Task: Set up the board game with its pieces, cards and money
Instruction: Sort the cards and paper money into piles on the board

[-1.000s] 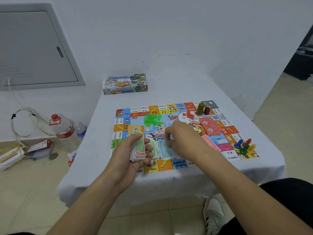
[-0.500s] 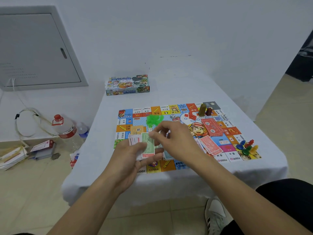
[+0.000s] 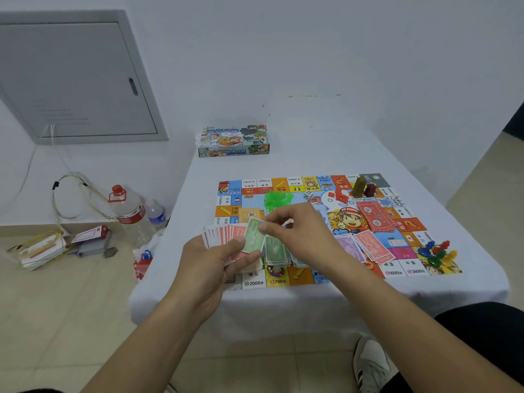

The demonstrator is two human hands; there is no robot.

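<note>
Fingers (image 3: 265, 226) of right hand (image 3: 300, 236) pinching green note (image 3: 253, 236) atop left hand's (image 3: 215, 265) fanned money (image 3: 224, 235).

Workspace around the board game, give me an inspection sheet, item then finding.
Surface: table under a white cloth.
Job's things: game board lies flat; green note pile, red card deck, pawns, green houses and die lie on it; game box at the far edge.
Clutter: water bottle and papers on the floor.
Fingers: left hand holds fanned money; right hand pinches a green note.
Cables: coiled cable by the wall.
Surroundings: grey wall panel.
</note>
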